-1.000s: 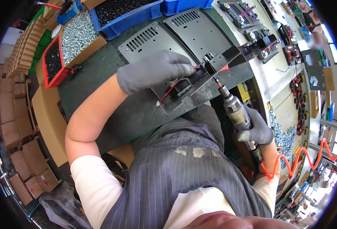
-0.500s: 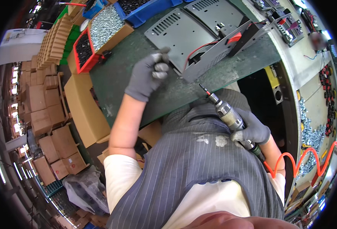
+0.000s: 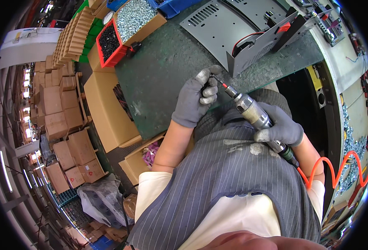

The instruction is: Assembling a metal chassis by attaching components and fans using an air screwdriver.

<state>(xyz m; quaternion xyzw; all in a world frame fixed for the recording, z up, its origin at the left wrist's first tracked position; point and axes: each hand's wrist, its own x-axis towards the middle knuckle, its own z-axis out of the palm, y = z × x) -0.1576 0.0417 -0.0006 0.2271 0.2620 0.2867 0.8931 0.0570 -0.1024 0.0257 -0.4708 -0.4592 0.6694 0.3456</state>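
Near the centre of the frame, the grey-gloved left hand (image 3: 195, 100) pinches the thin tip of the silver cylindrical pneumatic screwdriver (image 3: 250, 111), its fingertips pressed together around the bit just over the near edge of the dark green bench (image 3: 163, 79). The grey-gloved right hand (image 3: 281, 128) wraps its grip closed around the tool's body, right of centre, with a coiled orange air hose (image 3: 338, 166) trailing to the lower right. At upper right, the grey sheet-metal chassis with red and black wires (image 3: 259, 39) stands near the bench's front edge; bare green surface lies open between it and the left hand. A red bin of black screws (image 3: 109, 41) and a cardboard box of silver screws (image 3: 136, 16) sit at the upper left corner. Half a second ago the left hand was stretched up toward the chassis; it has drawn back to the driver's tip.
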